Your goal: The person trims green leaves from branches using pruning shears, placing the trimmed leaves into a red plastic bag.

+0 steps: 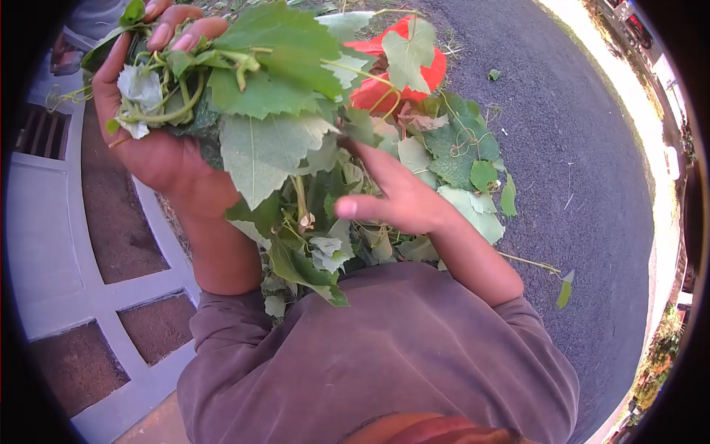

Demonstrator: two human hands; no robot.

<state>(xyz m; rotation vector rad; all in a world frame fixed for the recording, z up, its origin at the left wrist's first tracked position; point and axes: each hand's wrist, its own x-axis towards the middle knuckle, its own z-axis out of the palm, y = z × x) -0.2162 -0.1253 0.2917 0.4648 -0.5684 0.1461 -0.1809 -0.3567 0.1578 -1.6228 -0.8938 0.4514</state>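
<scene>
At upper left, my left hand (159,140) is closed around a bunch of green vine leaves (274,74) with curled stems and tendrils. Broad, lobed leaves from the bunch spread to the right, some showing paler undersides. My right hand (399,196) is beside the bunch, thumb stretched out and apart from the other fingers, whose tips are hidden behind foliage; I see nothing gripped in it. Below and between my arms lies a heap of cut vine leaves (462,144), with loose tendrils.
A red plastic bag (429,70) lies behind the heap, partly covered by leaves. Dark asphalt (577,185) stretches to the right, with a stray leaf (566,290) on it. On the left runs a pale grid frame (96,288) with brown soil in its openings.
</scene>
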